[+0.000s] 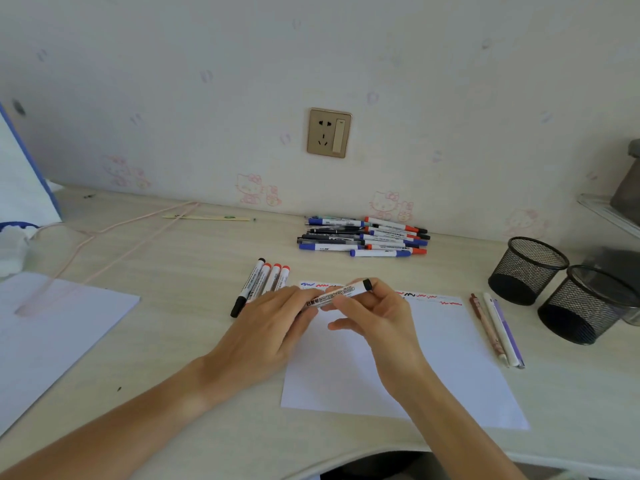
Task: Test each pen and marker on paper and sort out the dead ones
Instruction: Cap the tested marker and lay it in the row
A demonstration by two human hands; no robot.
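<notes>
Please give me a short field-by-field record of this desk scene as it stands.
held item: black-capped whiteboard marker, gripped at both ends
left hand: holds the marker's left end
right hand: fingers round the capped end
test surface: white paper sheet, scribbles along its top edge
left group: four markers side by side, one black-capped, three red-capped
back pile: mixed pens and markers near the wall
right of sheet: three slim pens
holders: two black mesh cups
</notes>
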